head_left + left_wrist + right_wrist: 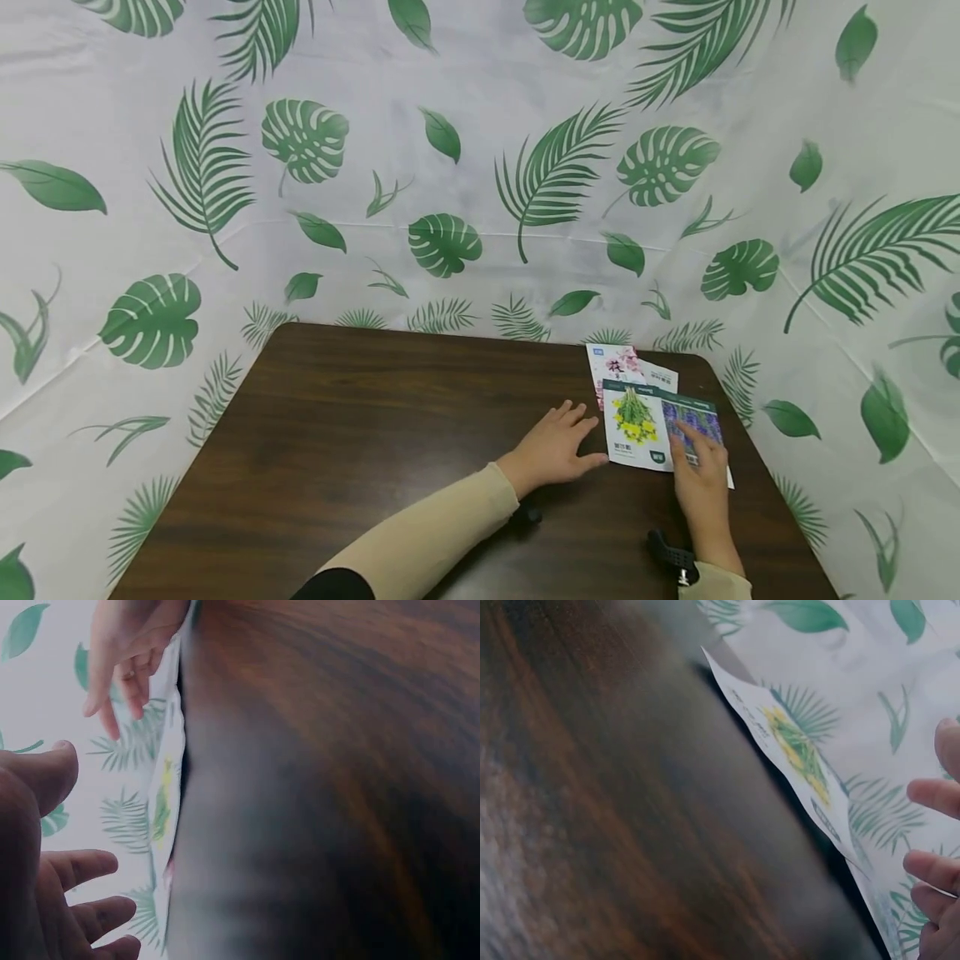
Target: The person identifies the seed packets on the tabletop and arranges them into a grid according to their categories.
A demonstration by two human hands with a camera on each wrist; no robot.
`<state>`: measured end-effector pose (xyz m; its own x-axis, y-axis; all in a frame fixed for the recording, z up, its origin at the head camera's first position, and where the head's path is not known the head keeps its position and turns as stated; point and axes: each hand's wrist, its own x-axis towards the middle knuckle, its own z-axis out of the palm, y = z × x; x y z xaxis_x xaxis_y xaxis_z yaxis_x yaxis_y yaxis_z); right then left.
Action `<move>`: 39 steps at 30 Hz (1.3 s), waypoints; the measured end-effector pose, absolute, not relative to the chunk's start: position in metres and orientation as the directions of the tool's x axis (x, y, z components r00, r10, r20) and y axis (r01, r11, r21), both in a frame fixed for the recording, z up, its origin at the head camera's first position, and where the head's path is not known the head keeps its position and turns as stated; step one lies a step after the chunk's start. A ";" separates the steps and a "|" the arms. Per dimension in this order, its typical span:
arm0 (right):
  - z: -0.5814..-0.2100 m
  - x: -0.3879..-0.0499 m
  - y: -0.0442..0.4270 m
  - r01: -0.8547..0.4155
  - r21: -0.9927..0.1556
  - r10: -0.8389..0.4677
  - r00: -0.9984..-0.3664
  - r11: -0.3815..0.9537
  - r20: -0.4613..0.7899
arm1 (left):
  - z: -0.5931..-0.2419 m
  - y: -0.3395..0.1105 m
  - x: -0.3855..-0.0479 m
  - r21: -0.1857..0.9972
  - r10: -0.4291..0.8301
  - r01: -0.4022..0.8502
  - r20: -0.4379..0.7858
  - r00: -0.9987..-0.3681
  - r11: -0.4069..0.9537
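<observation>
Where right hand (700, 481) overhangs purple-flower packet (692, 409), small lettering (622, 447) illegible.

Near the far right corner of your table (360, 450), you see overlapping flat packets: the white yellow-flowered packet (634, 427) lies over the purple-flowered packet (675, 411) and pink-blossomed packet (611, 363), its edge gently bowed; a plainer white packet (662, 377) peeks out behind.
</observation>
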<state>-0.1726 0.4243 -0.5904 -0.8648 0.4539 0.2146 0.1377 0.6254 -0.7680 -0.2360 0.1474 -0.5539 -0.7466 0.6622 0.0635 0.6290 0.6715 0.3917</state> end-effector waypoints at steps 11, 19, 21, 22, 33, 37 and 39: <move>-0.591 -0.172 0.425 0.155 -0.770 0.454 -0.870 0.619 0.190 | -0.550 0.175 -0.233 0.319 0.732 0.708 0.058 -0.678 0.630; -0.592 -0.174 0.428 0.116 -0.768 0.448 -0.862 0.630 0.238 | -0.545 0.197 -0.237 0.327 0.756 0.717 0.011 -0.654 0.616; -0.592 -0.174 0.428 0.120 -0.769 0.449 -0.863 0.628 0.232 | -0.544 0.201 -0.238 0.319 0.755 0.717 0.004 -0.655 0.620; -0.593 -0.174 0.427 0.119 -0.769 0.449 -0.863 0.628 0.233 | -0.542 0.203 -0.238 0.312 0.755 0.719 0.004 -0.655 0.622; -0.596 -0.175 0.431 0.164 -0.763 0.462 -0.866 0.625 0.191 | -0.543 0.227 -0.241 0.273 0.768 0.751 0.062 -0.638 0.601; -0.597 -0.174 0.431 0.161 -0.754 0.457 -0.867 0.637 0.200 | -0.551 0.231 -0.240 0.242 0.781 0.765 0.045 -0.623 0.597; -0.598 -0.174 0.431 0.141 -0.749 0.444 -0.868 0.648 0.221 | -0.555 0.232 -0.239 0.215 0.785 0.772 0.032 -0.618 0.599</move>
<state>-0.1742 0.4313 -0.5981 -0.8682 0.4442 0.2212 0.1406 0.6477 -0.7488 -0.2389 0.2324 -0.5551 -0.6182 0.7854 0.0321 0.7716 0.5986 0.2152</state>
